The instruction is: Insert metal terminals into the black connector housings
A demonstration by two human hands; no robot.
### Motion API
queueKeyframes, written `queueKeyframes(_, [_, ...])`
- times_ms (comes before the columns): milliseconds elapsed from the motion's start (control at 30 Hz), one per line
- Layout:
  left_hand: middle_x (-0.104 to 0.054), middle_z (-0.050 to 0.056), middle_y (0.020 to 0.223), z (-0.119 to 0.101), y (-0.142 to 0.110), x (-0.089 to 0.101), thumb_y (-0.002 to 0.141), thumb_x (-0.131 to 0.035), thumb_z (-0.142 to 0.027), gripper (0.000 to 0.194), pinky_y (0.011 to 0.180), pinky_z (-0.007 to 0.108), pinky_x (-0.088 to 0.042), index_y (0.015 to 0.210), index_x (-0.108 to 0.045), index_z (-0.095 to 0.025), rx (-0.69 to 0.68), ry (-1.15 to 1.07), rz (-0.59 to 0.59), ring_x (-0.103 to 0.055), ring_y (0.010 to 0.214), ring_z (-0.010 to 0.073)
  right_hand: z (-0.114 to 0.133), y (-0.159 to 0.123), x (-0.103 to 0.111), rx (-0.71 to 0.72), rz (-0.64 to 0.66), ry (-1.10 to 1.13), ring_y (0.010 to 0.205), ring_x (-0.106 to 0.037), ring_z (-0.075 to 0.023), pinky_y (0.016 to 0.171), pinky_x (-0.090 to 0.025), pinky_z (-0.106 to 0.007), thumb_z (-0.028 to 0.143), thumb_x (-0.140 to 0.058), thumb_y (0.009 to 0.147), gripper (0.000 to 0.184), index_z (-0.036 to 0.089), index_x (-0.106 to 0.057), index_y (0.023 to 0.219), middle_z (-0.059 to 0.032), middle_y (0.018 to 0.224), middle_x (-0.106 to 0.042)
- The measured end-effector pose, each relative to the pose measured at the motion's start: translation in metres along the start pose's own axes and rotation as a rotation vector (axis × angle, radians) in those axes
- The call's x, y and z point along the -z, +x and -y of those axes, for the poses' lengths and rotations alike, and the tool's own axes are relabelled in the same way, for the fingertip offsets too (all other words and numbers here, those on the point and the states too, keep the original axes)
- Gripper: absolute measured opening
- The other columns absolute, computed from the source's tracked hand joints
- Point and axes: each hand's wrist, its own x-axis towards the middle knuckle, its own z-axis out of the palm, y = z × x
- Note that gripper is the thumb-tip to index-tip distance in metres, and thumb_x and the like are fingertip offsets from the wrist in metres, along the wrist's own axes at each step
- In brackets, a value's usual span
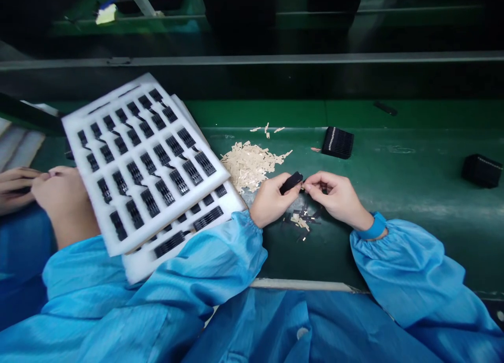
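My left hand [271, 199] is closed around a small black rectangular piece [292, 182], its far end pointing up and right. Close beside it, my right hand [333, 195] pinches with thumb and forefinger at that end; whatever is between the fingertips is too small to make out. On the green surface below both hands lies a small scatter of black and beige strips [301, 219]. Left of my left hand is a heap of flat beige tabs [249, 163]. Beyond my right hand stands a black ribbed block [337, 142] with a light stripe.
Two stacked white foam trays [129, 237], their slots filled with black parts, lie at the left. Another person's hands [59, 189] are beyond them. A second black block [482, 170] sits far right, and a thin black piece [385, 108] lies at the back.
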Motion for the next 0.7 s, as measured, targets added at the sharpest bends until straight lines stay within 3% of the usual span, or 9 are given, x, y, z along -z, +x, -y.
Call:
queueKeyframes(233, [-0.046,-0.005,0.062,-0.0005,0.001,0.0011,0.085,-0.061,-0.028,0.02,0.058,0.023,-0.034,0.07,-0.056,-0.017,-0.018,0.04,-0.037,-0.045,0.061,0.0099,0.0027,0.0009,-0.0005,0.025,-0.007,-0.02,0.063,-0.058,-0.0138,0.059,-0.046,-0.027,0.033,-0.067,0.088,0.016,0.018,-0.071,0.084,-0.0034,0.077,-0.071])
queueKeyframes(433, [-0.052,-0.004,0.063,0.0043,0.0067,0.0068,0.088,-0.062,-0.039,0.021,0.056,0.023,-0.039,0.085,-0.064,-0.018,0.128,0.029,-0.294,-0.05,0.059,0.0119,0.0007,0.0043,0.0009,-0.09,-0.14,0.19,0.055,-0.053,-0.0107,0.053,-0.045,-0.025,0.044,-0.071,0.086,0.027,0.017,-0.068,0.083,-0.0017,0.07,-0.067])
queueKeyframes(500, [-0.05,-0.005,0.062,0.0043,0.0077,0.008,0.086,-0.066,-0.035,0.017,0.059,0.023,-0.042,0.089,-0.064,-0.019,0.133,0.03,-0.347,-0.051,0.06,0.0119,0.0008,0.0046,0.0011,-0.103,-0.156,0.192,0.055,-0.052,-0.0106,0.053,-0.045,-0.025,0.046,-0.071,0.085,0.029,0.017,-0.068,0.082,-0.0017,0.07,-0.066])
queueKeyframes(600, [-0.051,-0.005,0.064,0.0007,0.0069,0.0073,0.085,-0.065,-0.026,0.018,0.063,0.023,-0.043,0.101,-0.067,-0.02,0.078,-0.001,-0.328,-0.049,0.059,0.0105,0.0006,0.0038,0.0005,-0.084,-0.129,0.15,0.058,-0.054,-0.0116,0.056,-0.046,-0.026,0.044,-0.071,0.086,0.027,0.017,-0.068,0.084,-0.0022,0.072,-0.066])
queueKeyframes(700, [-0.067,0.0,0.085,-0.0032,0.0049,0.0047,0.09,-0.063,-0.032,0.026,0.062,0.024,-0.044,0.112,-0.068,-0.02,0.035,-0.065,-0.161,-0.051,0.061,0.0098,-0.0006,0.0028,-0.0001,-0.051,-0.076,0.096,0.062,-0.056,-0.0128,0.058,-0.045,-0.026,0.037,-0.068,0.087,0.019,0.018,-0.068,0.084,-0.002,0.073,-0.066])
